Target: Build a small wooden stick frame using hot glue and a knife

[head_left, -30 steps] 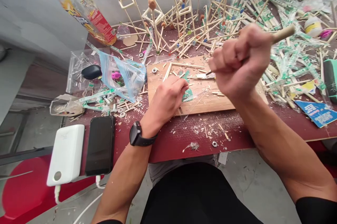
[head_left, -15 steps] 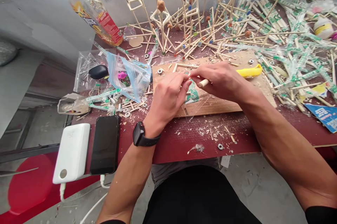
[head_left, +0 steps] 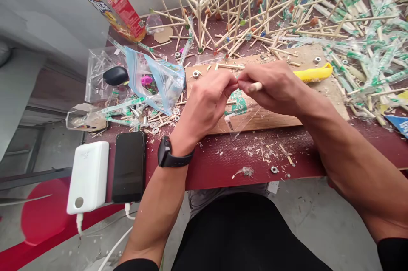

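My left hand (head_left: 210,99), a black watch (head_left: 174,153) on its wrist, is closed in a pinch; what its fingertips hold is hidden. My right hand (head_left: 270,86) is closed around a wooden stick (head_left: 255,87), whose pale end sticks out toward me. The fingertips of both hands meet above a wooden board (head_left: 274,122). Under them lies a clear wrapper with green print (head_left: 239,105). Beside my right hand, a yellow tool (head_left: 314,73) rests on the board, partly covered by the hand.
Stick frames (head_left: 199,12) with clay balls stand at the back. Wrapped chopsticks (head_left: 363,54) pile up at right. A plastic bag (head_left: 149,77), metal nuts (head_left: 155,130), a bottle (head_left: 119,7), a phone (head_left: 129,167) and a white power bank (head_left: 88,177) are at left.
The view has shifted a little, so the table sits higher in the picture. Both hands stay pinched together over the board, and the stick in my right hand has turned slightly.
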Tool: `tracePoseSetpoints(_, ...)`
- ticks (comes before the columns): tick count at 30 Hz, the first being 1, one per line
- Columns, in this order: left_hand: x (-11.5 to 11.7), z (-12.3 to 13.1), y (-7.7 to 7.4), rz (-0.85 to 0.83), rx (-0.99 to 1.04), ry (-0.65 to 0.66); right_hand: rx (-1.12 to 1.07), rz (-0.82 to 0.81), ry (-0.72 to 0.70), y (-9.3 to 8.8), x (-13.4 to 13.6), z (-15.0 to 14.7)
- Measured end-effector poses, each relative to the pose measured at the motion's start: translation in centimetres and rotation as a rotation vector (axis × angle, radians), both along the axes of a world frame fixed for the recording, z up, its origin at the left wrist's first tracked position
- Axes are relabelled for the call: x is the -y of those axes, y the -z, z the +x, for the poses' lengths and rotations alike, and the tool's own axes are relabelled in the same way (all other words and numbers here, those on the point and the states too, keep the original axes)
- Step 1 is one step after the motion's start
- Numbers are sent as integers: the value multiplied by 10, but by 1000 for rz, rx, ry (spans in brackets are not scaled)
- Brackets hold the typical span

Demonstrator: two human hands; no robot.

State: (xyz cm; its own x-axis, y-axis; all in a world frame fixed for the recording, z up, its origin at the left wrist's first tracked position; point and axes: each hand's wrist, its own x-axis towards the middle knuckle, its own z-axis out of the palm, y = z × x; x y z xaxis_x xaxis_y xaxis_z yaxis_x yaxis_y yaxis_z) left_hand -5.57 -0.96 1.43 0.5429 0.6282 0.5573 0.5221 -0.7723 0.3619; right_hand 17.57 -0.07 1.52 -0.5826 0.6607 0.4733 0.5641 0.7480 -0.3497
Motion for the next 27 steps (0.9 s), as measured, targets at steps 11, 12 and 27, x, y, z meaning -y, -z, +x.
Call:
tracePoseSetpoints(11, -3, 3, 3, -9, 175, 54, -330, -160, -16, -8, 2, -4)
tracePoseSetpoints(12, -1, 4, 2, -5, 200, 43, -320, -161, -1, -8, 2, -4)
tracePoseSetpoints(27, 13, 21, 6, 12, 160, -33, -501, -39, 87, -6, -4, 1)
